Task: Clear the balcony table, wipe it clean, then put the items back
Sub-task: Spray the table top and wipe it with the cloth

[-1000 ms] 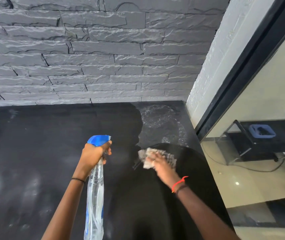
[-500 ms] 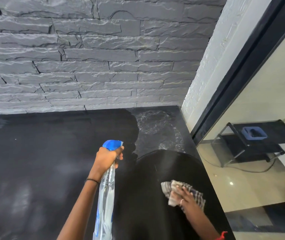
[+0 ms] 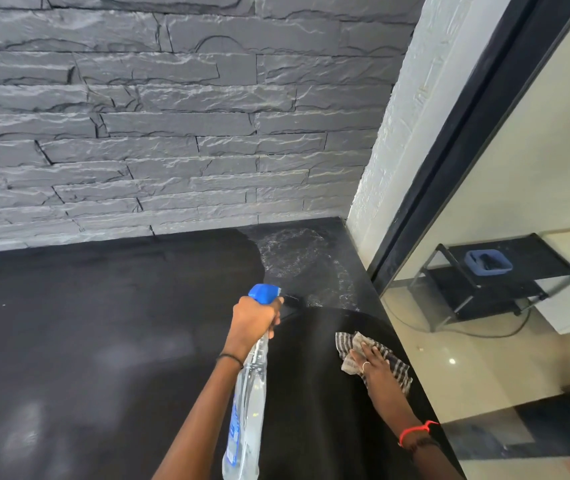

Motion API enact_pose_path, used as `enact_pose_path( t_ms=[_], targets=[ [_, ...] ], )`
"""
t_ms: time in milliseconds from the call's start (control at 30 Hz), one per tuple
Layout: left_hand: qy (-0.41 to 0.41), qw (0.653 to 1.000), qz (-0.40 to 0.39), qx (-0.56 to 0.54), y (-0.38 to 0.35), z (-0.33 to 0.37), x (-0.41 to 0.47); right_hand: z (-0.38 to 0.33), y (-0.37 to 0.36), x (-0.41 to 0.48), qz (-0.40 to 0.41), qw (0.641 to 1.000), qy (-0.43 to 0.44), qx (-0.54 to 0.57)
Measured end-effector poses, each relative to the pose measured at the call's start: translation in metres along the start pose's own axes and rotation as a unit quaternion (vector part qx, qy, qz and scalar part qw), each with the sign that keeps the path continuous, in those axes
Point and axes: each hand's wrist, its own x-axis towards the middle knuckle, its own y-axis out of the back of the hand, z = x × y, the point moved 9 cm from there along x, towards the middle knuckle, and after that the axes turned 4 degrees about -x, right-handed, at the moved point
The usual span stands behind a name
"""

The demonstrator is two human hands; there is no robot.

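Note:
The black table fills the lower left, with a wet sprayed patch at its far right corner. My left hand grips the neck of a clear spray bottle with a blue trigger head, held over the table and pointing toward the far right. My right hand lies with straight fingers on a striped checked cloth, pressing it onto the table near the right edge.
A grey stone wall stands behind the table. A white pillar and a black door frame border it on the right. Beyond the glass, a black rack carries a blue container; a cable runs on the tiled floor.
My right hand with the cloth has swept from the middle of the table toward the near right edge. The left hand with the bottle has shifted a little to the right.

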Motion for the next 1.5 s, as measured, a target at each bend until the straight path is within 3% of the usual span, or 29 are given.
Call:
enact_pose_path(
  t_ms=[267,433,700,900,1100,1233,1367,1500],
  targets=[
    [-0.032,0.998,-0.051,0.019,-0.058,0.029,-0.005,-0.001,0.001,-0.004,0.019,1.0,-0.002,0.013],
    [-0.031,0.999,-0.024,0.016,-0.066,0.039,-0.001,-0.001,0.0,-0.005,0.015,1.0,0.002,0.012],
    [-0.032,0.996,0.075,-0.041,-0.005,0.03,0.006,0.004,-0.003,-0.003,0.025,1.0,-0.004,0.015],
    [-0.026,0.995,0.081,-0.053,0.029,0.014,0.006,0.008,-0.002,0.004,0.037,0.999,0.015,0.035],
    [-0.035,0.995,0.083,-0.038,0.064,-0.001,0.003,0.003,0.047,0.063,0.084,0.996,0.02,0.037],
    [-0.016,0.994,0.099,-0.052,0.082,-0.019,0.005,-0.041,0.065,0.105,0.104,0.993,0.035,0.033],
    [-0.005,0.993,0.102,-0.05,0.093,-0.028,0.016,-0.145,0.063,0.105,0.125,0.977,0.168,0.032],
    [0.005,0.995,0.096,-0.034,0.094,-0.027,0.027,-0.216,0.035,0.068,0.075,0.965,0.244,0.056]
  ],
)
